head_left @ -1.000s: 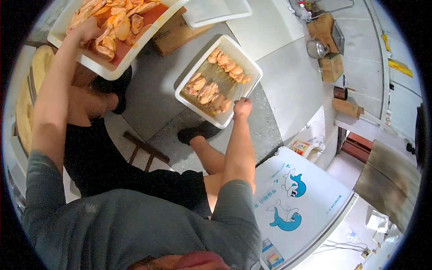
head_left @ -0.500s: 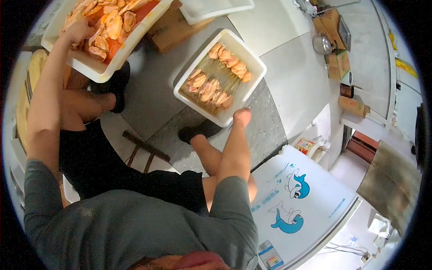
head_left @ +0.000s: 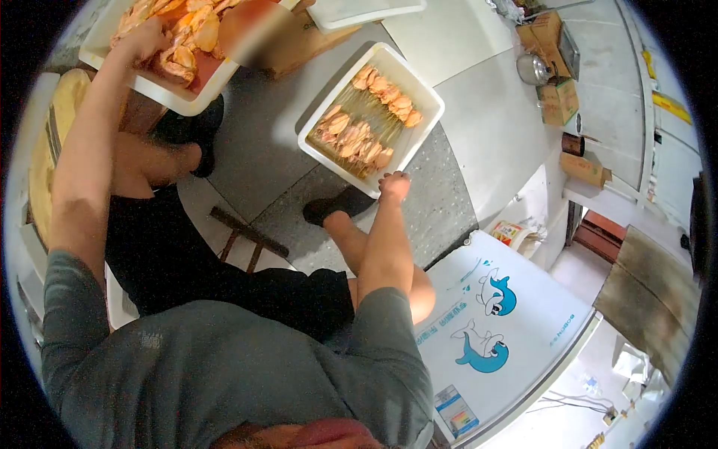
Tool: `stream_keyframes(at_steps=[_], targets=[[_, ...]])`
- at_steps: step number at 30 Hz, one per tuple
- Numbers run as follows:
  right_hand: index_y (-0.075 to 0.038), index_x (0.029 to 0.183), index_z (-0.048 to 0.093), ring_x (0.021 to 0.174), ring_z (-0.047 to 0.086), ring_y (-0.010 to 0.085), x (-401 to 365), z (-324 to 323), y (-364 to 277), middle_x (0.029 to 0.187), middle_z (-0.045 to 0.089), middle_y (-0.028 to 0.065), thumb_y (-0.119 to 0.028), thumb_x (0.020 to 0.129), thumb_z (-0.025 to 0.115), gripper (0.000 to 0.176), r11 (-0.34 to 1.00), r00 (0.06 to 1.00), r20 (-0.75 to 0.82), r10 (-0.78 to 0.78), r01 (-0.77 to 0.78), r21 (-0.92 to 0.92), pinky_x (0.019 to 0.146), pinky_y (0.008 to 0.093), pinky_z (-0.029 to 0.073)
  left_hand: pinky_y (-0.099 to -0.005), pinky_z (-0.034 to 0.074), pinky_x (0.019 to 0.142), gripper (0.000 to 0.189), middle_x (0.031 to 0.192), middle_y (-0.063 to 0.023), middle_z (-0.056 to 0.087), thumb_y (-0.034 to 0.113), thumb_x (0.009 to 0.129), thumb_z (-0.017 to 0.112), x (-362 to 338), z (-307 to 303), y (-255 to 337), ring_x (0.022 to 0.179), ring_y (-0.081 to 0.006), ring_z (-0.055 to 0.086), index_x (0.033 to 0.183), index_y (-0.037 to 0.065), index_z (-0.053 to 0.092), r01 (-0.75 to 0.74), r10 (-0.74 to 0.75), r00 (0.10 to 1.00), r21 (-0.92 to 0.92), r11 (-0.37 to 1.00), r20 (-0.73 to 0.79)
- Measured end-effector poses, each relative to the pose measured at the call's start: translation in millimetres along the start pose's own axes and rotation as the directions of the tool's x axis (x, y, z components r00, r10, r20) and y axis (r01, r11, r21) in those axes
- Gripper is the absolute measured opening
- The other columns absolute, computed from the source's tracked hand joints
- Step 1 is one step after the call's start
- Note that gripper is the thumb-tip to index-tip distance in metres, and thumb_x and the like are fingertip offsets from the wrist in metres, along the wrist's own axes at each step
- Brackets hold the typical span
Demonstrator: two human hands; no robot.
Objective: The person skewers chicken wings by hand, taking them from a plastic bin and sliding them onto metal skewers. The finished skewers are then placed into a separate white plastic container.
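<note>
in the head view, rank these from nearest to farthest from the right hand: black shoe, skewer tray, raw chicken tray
1. skewer tray: on the floor just ahead of the right hand, with its near rim right beside the hand.
2. black shoe: a little to the left of the hand, on the floor.
3. raw chicken tray: far off at the upper left, where the left hand is.

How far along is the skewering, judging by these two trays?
Done: two rows of skewered pieces lie in the small white tray. In hand: the left hand is in the loose marinated pieces in the big tray; the right hand is at the small tray's near rim. Left: many loose pieces are unskewered.
</note>
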State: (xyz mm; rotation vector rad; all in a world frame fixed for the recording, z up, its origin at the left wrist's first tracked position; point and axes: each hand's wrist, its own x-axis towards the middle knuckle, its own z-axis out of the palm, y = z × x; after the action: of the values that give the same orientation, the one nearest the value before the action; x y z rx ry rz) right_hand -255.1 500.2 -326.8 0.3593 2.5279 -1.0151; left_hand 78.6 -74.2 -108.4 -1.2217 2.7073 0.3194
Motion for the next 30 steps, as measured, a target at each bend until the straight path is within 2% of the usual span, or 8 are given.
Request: stream_keyframes(at_steps=[2, 4, 8, 11, 16, 21, 25, 30], targets=[[-0.004, 0.092, 0.066, 0.077, 0.066, 0.0313, -5.9, -8.8, -12.7, 0.095, 0.067, 0.0179, -0.012, 0.078, 0.06, 0.018, 0.808, 0.927, -0.099, -0.361, 0.258, -0.529, 0.07, 0.039, 0.052, -0.0435, 0.049, 0.08, 0.037, 0.1, -0.026, 0.065, 0.026, 0.082, 0.057, 6.3, 5.4, -5.5, 0.091, -0.0367, 0.064, 0.097, -0.007, 0.063, 0.015, -0.014, 1.0, -0.028, 0.999, 0.011], [-0.003, 0.094, 0.065, 0.079, 0.066, 0.0289, 16.6, -18.1, -10.4, 0.093, 0.069, 0.018, -0.01, 0.076, 0.061, 0.02, 0.733, 0.843, -0.059, -0.535, 0.429, -0.527, 0.067, 0.0396, 0.052, -0.044, 0.048, 0.083, 0.039, 0.103, -0.0235, 0.066, 0.03, 0.083, 0.056, -17.7, -31.4, 31.8, 0.092, -0.0364, 0.064, 0.099, -0.004, 0.066, 0.162, -0.165, 0.986, 0.069, 0.984, 0.034], [-0.001, 0.095, 0.064, 0.075, 0.063, 0.0298, -9.7, -36.2, -96.0, 0.082, 0.065, 0.0151, -0.017, 0.087, 0.053, 0.021, 0.882, 0.883, 0.044, -0.468, 0.47, -0.045, 0.067, 0.0404, 0.051, -0.0428, 0.05, 0.079, 0.033, 0.096, -0.0247, 0.066, 0.026, 0.084, 0.057, -15.9, -26.3, 17.5, 0.09, -0.0373, 0.065, 0.092, -0.005, 0.066, 0.193, -0.193, 0.981, 0.003, 0.981, -0.004], [0.0, 0.096, 0.059, 0.055, 0.046, 0.0095, -93.8, -54.0, -184.1, 0.068, 0.051, 0.0015, -0.022, 0.095, 0.05, 0.023, 0.877, 0.921, 0.152, -0.358, 0.275, 0.394, 0.047, 0.024, 0.038, -0.042, 0.051, 0.075, 0.024, 0.097, -0.0224, 0.067, 0.015, 0.081, 0.057, 1.5, -3.7, 0.0, 0.089, -0.0368, 0.064, 0.083, -0.006, 0.066, 0.218, -0.225, 0.973, -0.11, 0.97, -0.059], [-0.003, 0.106, 0.054, 0.046, 0.037, 0.007, -210.8, -72.6, -243.7, 0.066, 0.049, 0.0006, -0.02, 0.098, 0.045, 0.021, 0.793, 0.836, 0.331, -0.437, 0.185, 0.58, 0.041, 0.02, 0.028, -0.042, 0.052, 0.071, 0.034, 0.09, -0.0219, 0.066, 0.024, 0.088, 0.053, -7.4, -38.5, 7.7, 0.084, -0.0352, 0.065, 0.1, -0.006, 0.063, 0.219, -0.215, 0.975, -0.066, 0.974, 0.054], [-0.008, 0.104, 0.054, 0.046, 0.038, 0.0071, -276.2, -51.0, -244.1, 0.066, 0.051, 0.0011, -0.017, 0.097, 0.047, 0.013, 0.789, 0.696, 0.499, -0.517, 0.161, 0.593, 0.04, 0.0201, 0.028, -0.032, 0.053, 0.057, 0.019, 0.074, -0.0122, 0.06, 0.007, 0.086, 0.05, -19.6, -51.5, 11.6, 0.081, -0.0243, 0.069, 0.098, -0.002, 0.062, 0.309, -0.352, 0.917, -0.891, 0.332, 0.186], [-0.007, 0.1, 0.053, 0.049, 0.039, 0.0062, -290.3, -16.7, -250.2, 0.066, 0.05, 0.0002, -0.015, 0.097, 0.047, 0.011, 0.808, 0.641, 0.598, -0.481, 0.059, 0.586, 0.043, 0.0194, 0.03, -0.0259, 0.051, 0.054, 0.037, 0.087, -0.005, 0.061, 0.01, 0.09, 0.05, -20.8, -55.2, 32.0, 0.076, -0.0129, 0.065, 0.126, 0.003, 0.049, 0.139, -0.356, 0.922, -0.989, -0.06, 0.151], [-0.003, 0.095, 0.054, 0.054, 0.043, 0.0069, -293.4, -0.7, -261.4, 0.068, 0.053, 0.0021, -0.014, 0.097, 0.046, 0.014, 0.831, 0.541, 0.685, -0.489, 0.051, 0.553, 0.046, 0.0214, 0.034, -0.0249, 0.057, 0.067, 0.021, 0.093, -0.0094, 0.061, 0.006, 0.091, 0.052, -19.3, -67.3, 47.8, 0.085, -0.0175, 0.067, 0.11, -0.004, 0.053, 0.028, -0.321, 0.943, -0.981, -0.192, 0.09]])
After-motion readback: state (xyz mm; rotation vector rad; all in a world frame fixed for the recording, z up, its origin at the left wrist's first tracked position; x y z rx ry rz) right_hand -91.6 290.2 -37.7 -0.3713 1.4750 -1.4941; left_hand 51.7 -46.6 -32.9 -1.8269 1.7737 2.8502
